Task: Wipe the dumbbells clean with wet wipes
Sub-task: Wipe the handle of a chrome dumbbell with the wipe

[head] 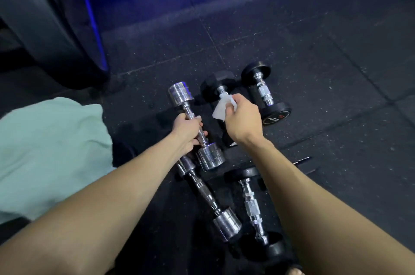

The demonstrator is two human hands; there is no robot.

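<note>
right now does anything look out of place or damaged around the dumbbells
Nothing looks damaged or spilled. The dumbbells lie loosely on the floor at mixed angles. The left hand grips a chrome dumbbell; the right hand pinches a wet wipe.

The floor (336,54) is dark and speckled, made of big square mats. On it lie a shiny dumbbell (208,198), three black-ended dumbbells (265,92), (219,88), (253,209), and a pale green cloth (49,153) on the left.

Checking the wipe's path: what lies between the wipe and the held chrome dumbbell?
Nothing: in the head view only bare floor shows between wipe and chrome dumbbell.
</note>
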